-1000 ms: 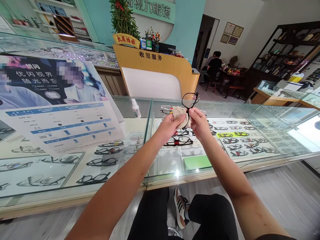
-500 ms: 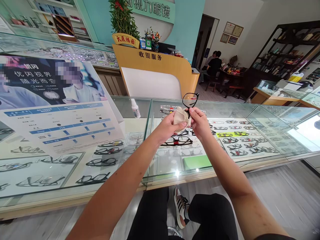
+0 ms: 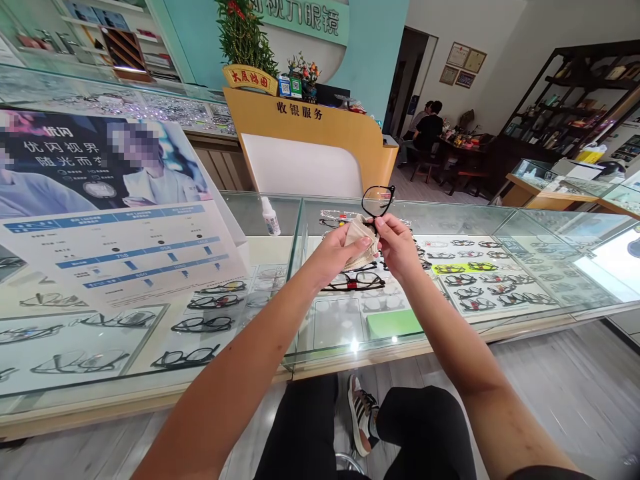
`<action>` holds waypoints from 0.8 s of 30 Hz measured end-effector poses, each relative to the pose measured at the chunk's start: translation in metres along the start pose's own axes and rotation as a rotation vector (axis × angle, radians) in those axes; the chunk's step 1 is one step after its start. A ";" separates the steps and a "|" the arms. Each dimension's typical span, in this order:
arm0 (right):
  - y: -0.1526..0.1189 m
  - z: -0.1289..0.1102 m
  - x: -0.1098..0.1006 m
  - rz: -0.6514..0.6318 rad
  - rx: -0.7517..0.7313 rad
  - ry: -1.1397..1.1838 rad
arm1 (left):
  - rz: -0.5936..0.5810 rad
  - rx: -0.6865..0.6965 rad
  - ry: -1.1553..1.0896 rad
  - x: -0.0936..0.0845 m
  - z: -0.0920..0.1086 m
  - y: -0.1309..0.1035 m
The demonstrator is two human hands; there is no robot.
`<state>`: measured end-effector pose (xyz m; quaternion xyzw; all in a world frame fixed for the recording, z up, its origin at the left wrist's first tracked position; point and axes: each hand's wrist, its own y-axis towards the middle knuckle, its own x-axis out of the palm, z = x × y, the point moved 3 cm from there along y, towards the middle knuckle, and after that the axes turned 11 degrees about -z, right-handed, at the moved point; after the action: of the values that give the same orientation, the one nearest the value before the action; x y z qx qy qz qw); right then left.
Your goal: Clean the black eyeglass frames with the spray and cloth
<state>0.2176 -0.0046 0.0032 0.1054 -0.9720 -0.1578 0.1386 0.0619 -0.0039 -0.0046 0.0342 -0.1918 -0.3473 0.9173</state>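
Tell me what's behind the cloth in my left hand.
One lens of the black-framed glasses shows above the cloth; the other lens is covered, so I can't see it.

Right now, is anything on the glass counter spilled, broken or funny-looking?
Nothing stands out. The white bottle stands on the glass counter, and I see no spill or crack. The left hand holds a cloth, the right hand black glasses; cloth and fingers hide part of them, so I can't check there.

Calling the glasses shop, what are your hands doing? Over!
Left hand gripping beige folded cloth. Right hand pinching black-rimmed round glasses. White plastic spray bottle standing left, not in the way. Over.
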 end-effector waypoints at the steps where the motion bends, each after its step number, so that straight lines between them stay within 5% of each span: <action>1: 0.000 0.001 0.000 0.001 -0.001 -0.001 | 0.008 0.010 0.007 0.000 0.000 0.000; 11: -0.001 0.007 0.004 -0.053 -0.079 -0.075 | 0.194 0.091 0.130 -0.009 -0.009 0.006; 19: 0.002 0.006 -0.005 -0.004 0.005 -0.002 | 0.011 0.042 0.176 -0.013 -0.009 0.004; 24: 0.001 0.008 0.001 -0.013 -0.025 -0.003 | 0.076 0.121 0.266 -0.011 -0.002 0.004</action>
<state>0.2140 -0.0016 -0.0040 0.1099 -0.9695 -0.1707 0.1374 0.0580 0.0060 -0.0096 0.1281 -0.0903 -0.2924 0.9434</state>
